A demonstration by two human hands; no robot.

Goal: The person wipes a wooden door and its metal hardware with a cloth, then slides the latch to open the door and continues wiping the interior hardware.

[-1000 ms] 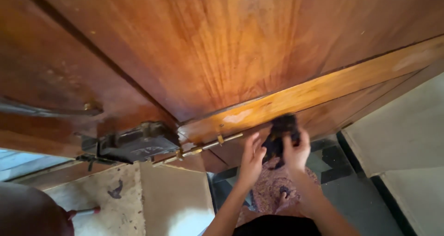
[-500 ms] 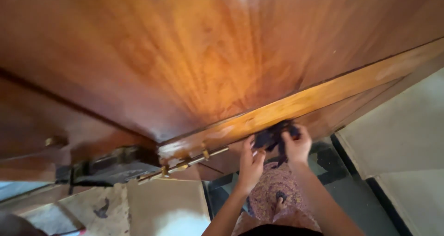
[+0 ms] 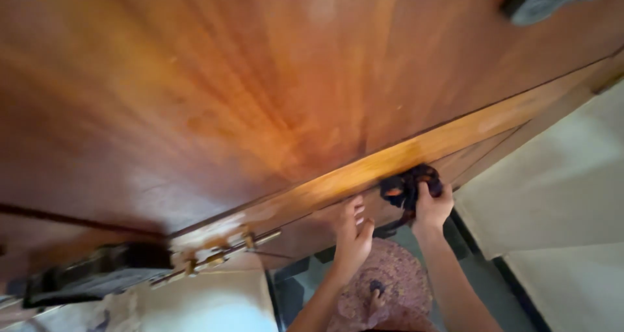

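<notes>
Dark cloth (image 3: 408, 187) bunched in right hand (image 3: 431, 208) against wooden door (image 3: 260, 98); left hand (image 3: 353, 231) spread flat beside it

Bare forearms, no sleeves, pink patterned garment (image 3: 390, 286) below, bare hands (image 3: 354, 234)

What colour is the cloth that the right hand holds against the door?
The cloth in the right hand is dark, nearly black, seen best in the head view.

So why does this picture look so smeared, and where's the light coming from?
Head view: the wooden door is streaked with motion blur, its grain smeared; a warm glare runs along the door's lighter edge; the right hand with its dark cloth and the left hand show soft; the latch is blurred too.
</notes>
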